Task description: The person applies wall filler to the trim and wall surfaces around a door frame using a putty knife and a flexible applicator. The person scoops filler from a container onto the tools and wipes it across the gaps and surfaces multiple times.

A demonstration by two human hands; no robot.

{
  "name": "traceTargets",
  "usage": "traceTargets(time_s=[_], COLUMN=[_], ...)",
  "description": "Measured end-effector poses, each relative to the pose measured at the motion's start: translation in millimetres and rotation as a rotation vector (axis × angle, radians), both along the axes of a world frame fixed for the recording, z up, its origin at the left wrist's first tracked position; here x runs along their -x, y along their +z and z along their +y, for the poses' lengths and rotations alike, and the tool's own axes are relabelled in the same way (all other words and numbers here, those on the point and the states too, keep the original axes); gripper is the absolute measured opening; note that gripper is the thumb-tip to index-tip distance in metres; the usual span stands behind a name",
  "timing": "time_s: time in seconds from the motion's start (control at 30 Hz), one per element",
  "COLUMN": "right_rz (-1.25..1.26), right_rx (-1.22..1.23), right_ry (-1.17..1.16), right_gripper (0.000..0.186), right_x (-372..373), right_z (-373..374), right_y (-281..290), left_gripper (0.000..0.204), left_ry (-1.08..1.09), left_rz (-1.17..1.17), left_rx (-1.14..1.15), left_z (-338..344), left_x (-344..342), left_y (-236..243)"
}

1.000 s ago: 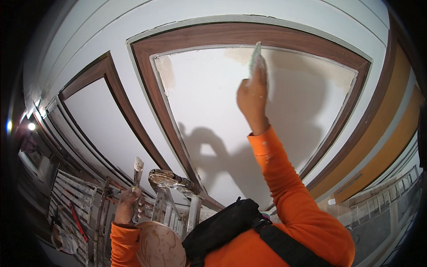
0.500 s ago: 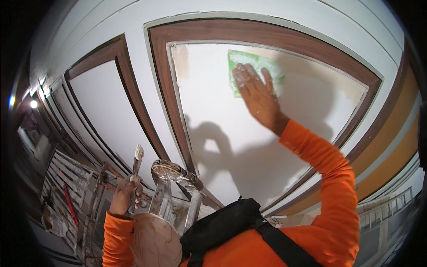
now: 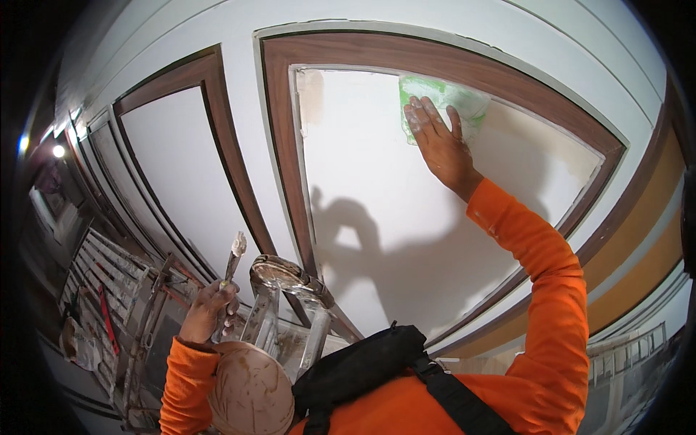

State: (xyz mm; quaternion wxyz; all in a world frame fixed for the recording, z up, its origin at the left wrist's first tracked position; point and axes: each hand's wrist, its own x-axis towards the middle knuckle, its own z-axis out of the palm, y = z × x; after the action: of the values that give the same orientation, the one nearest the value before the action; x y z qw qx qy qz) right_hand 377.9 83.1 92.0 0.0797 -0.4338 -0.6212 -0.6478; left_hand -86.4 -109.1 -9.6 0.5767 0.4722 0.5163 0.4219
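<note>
My right hand [image 3: 438, 141] lies over a square green spreader [image 3: 407, 87] with white smears, holding it flat against the top of a white panel [image 3: 348, 145] framed in brown wood trim [image 3: 435, 53], beside beige patches. My left hand [image 3: 214, 312], at lower left, grips a putty knife [image 3: 233, 257] upright, pale putty on its tip. Just below that hand is a round, pinkish, putty-smeared container or board [image 3: 250, 395]; I cannot tell which. Right of my left hand stands an aluminium ladder [image 3: 319, 326] with a dirty, rounded top [image 3: 283, 275].
A narrower framed white panel [image 3: 170, 159] is to the left. Metal racks or scaffold frames [image 3: 119, 283] and a red strip [image 3: 107, 319] are at lower left. Orange and grey bands [image 3: 638, 210] curve along the right side, above a railing [image 3: 631, 348]. A black bag [image 3: 359, 362] crosses my body.
The green spreader, seen edge-on a second ago, now lies flat on the panel. Since half a second ago my right hand has shifted slightly up and right with it; the view has shifted too.
</note>
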Motion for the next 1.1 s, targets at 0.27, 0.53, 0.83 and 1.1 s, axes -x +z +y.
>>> traceTargets(time_s=[0.27,0.53,0.83,1.1], right_rz=[-0.009,0.024,-0.026,-0.05], right_rx=[-0.022,-0.018,0.032,-0.094], right_ry=[0.002,0.036,-0.019,-0.048], right_gripper=[0.052,0.052,0.053,0.053], right_x=[1,-1,4,5], right_z=[1,2,-10,0], right_y=[2,0,-1,-6], left_gripper=[0.035,0.038,0.038,0.039], left_ry=[-0.007,-0.006,-0.011,-0.012], left_rz=[-0.005,0.036,0.015,0.025], left_rx=[0.024,-0.013,0.035,0.035], left_z=[-1,4,0,-1], left_x=[-7,2,-6,-3], left_y=[4,-6,5,-2])
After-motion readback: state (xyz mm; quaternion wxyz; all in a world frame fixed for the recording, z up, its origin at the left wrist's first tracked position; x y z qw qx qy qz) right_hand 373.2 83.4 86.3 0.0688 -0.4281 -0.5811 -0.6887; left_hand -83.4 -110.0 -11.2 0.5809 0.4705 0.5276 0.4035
